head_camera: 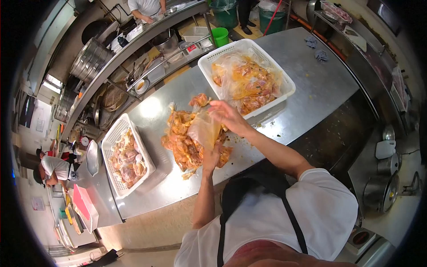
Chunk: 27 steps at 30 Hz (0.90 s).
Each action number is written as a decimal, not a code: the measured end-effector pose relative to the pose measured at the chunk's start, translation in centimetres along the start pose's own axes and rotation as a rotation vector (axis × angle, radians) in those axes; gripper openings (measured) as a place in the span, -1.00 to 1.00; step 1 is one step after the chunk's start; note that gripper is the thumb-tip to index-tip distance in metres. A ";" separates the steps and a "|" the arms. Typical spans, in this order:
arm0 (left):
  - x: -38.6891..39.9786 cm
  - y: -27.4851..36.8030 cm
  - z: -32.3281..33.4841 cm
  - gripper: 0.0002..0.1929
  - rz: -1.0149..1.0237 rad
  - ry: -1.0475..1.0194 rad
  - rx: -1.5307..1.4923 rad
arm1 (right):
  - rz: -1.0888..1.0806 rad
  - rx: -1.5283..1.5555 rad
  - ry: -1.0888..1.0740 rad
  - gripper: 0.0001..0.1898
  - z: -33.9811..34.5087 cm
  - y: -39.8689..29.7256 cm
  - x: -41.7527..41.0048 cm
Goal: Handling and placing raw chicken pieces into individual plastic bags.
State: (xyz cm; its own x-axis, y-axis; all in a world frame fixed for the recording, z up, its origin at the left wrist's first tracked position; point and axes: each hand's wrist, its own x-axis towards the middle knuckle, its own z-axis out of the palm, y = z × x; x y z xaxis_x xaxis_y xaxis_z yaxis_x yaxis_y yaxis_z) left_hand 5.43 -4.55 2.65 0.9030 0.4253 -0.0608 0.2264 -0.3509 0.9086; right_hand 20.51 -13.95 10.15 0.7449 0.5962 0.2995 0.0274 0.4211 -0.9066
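My left hand (211,157) grips the lower end of a clear plastic bag (204,128) smeared with orange marinade. Above the bag's upper end is my right hand (228,116), slightly blurred, its fingers apart and nothing visible in it. Beneath and around the bag lies a heap of bagged marinated meat pieces (181,133), apparently chicken, on the steel table (156,197). One small bagged piece (199,99) sits just beyond the heap. My left fingers are partly hidden by the bag.
A white perforated basket (151,163) of bagged pale meat stands left. At upper right, a white basket (289,90) holds marinated meat under plastic. Crumpled blue cloths (321,55) lie farther right. A steel shelf rack (146,38) runs behind; people work beyond it and at far left (56,167).
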 end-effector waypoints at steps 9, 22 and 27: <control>-2.6 -0.4 -1.6 -0.61 0.099 -0.117 0.243 | 0.282 -0.739 -0.191 -0.64 -3.6 2.3 -0.6; -1.4 -2.8 -6.6 -0.64 -0.136 -0.305 0.338 | -0.231 -0.948 -1.035 -0.75 -0.5 5.0 -2.1; -3.0 0.1 -1.4 -0.48 -0.155 -0.085 -0.068 | 0.870 -0.080 -0.411 -0.74 0.5 4.1 -1.9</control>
State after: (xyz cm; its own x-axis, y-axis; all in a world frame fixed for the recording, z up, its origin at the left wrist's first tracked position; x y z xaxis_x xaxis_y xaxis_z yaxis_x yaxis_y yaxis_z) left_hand 2.22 -4.63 3.48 0.8876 0.3965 -0.2343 0.3425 -0.2281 0.9114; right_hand 18.89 -13.02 6.01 0.2344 0.8768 -0.4199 -0.3677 -0.3199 -0.8732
